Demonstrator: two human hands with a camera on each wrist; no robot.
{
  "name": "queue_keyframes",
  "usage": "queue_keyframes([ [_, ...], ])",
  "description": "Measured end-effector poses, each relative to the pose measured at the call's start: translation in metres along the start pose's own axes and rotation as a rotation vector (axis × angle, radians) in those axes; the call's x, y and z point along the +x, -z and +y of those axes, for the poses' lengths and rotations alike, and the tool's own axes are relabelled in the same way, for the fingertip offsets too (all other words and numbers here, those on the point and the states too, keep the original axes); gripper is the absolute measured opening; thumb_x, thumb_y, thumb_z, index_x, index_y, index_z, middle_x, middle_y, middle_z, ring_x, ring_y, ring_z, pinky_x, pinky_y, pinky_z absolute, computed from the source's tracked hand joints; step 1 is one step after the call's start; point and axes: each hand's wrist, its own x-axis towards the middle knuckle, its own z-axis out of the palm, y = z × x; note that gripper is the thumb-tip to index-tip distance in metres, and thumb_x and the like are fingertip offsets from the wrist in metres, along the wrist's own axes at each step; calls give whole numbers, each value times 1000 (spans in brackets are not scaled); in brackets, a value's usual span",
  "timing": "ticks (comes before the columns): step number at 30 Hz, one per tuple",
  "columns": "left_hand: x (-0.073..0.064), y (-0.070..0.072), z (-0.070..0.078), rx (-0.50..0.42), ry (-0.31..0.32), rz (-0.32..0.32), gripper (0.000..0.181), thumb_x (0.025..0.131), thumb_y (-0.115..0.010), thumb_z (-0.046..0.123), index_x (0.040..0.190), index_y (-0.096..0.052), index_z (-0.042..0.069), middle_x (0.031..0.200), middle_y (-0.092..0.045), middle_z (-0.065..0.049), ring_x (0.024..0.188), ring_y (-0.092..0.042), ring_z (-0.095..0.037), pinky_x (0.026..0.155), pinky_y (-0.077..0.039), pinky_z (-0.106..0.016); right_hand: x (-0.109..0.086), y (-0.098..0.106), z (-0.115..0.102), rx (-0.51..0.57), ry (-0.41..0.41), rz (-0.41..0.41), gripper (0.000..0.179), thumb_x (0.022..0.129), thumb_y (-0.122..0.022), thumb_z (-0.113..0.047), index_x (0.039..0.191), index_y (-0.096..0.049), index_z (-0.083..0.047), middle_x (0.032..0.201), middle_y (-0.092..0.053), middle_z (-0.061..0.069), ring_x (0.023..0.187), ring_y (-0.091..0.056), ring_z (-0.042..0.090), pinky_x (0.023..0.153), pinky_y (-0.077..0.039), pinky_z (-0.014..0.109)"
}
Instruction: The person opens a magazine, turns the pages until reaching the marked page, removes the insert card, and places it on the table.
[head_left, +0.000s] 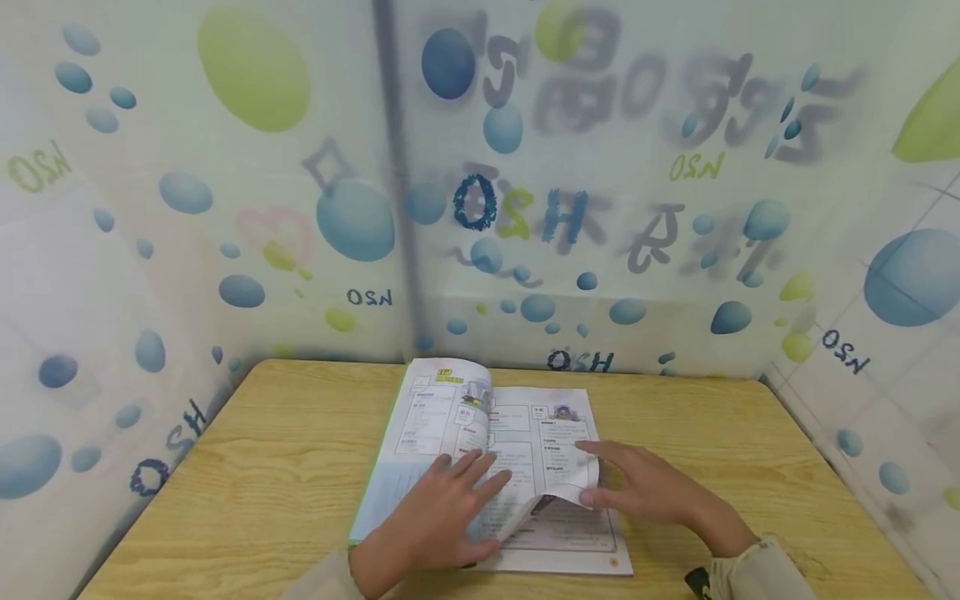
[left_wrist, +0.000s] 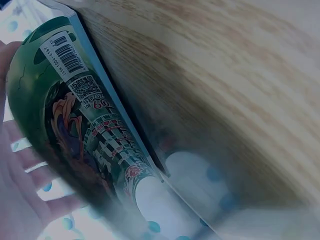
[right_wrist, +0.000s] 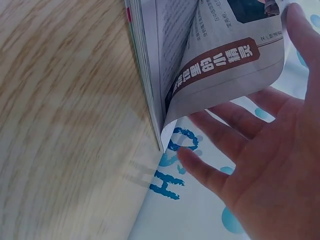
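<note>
An open magazine [head_left: 427, 500] lies on the table, printed text and small pictures on its pages. My left hand [head_left: 438, 517] rests on it near the fold, fingers spread. In the left wrist view its green cover [left_wrist: 30, 85] curves up, showing a barcode, with left-hand fingers beyond it. At the right side, my right hand [head_left: 652, 487] pinches the edge of a page [head_left: 566, 467] between thumb and fingers. That page is lifted and curled at its lower corner, uncovering part of the sheet beneath. In the right wrist view, its underside carries a dark red title band [right_wrist: 215, 62].
The wooden table [head_left: 247, 467] extends on both sides of the magazine. Behind it and at the sides hang pale curtains [head_left: 645, 250] printed with blue and green drops and lettering. A small dark object [head_left: 697, 582] shows by the right sleeve.
</note>
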Motion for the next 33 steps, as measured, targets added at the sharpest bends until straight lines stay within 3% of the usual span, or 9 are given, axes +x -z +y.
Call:
queue_keyframes([
  [4, 1, 2, 0, -47, -52, -31, 82, 86, -64, 60, 153, -38, 21, 153, -43, -7, 136, -46, -25, 98, -48, -50, 0, 0, 0, 30, -6, -16, 71, 94, -60, -53, 146, -49, -6, 146, -50, 19, 135, -44, 43, 105, -37, 62],
  [8, 2, 4, 0, -52, -122, -16, 88, 86, -68, 56, 158, -28, 25, 163, -27, -5, 145, -33, -24, 106, -42, -49, 0, 0, -1, 47, -25, -23, 66, 99, -53, -51, 146, -48, -5, 146, -49, 18, 136, -44, 41, 105, -37, 62],
  [13, 3, 5, 2, -25, -182, 6, 89, 84, -74, 52, 158, -28, 30, 165, -19, -1, 150, -22, -23, 111, -37, -49, -2, 1, -2, 100, -38, -27, 57, 107, -35, -43, 148, -46, -4, 148, -48, 17, 138, -41, 40, 107, -34, 63],
  [18, 3, 6, 5, -7, -196, 4, 83, 84, -75, 48, 155, -34, 32, 166, -17, 1, 151, -17, -22, 114, -32, -49, -3, 2, -2, 152, -51, -14, 59, 109, -21, -40, 149, -43, -4, 152, -44, 17, 141, -37, 40, 111, -29, 62],
  [25, 3, 6, 4, 42, -216, -2, 73, 86, -73, 47, 151, -42, 32, 167, -12, 2, 152, -13, -21, 117, -27, -48, -5, 2, 1, 99, -92, 18, 57, 108, -32, -42, 153, -38, -7, 155, -38, 18, 142, -33, 43, 111, -28, 63],
  [30, 3, 6, 2, 69, -241, -3, 62, 87, -71, 42, 145, -51, 31, 164, -24, 1, 152, -15, -22, 118, -23, -48, -6, 3, 5, 88, -135, 15, 67, 105, -38, -47, 159, -22, -9, 161, -24, 19, 145, -23, 46, 111, -23, 66],
  [33, 3, 6, 1, 71, -252, 5, 54, 87, -70, 39, 139, -59, 28, 161, -32, -1, 151, -20, -22, 119, -22, -47, -6, 2, 9, 72, -155, -4, 73, 103, -42, -50, 159, -21, -8, 162, -22, 20, 145, -22, 47, 111, -22, 67],
])
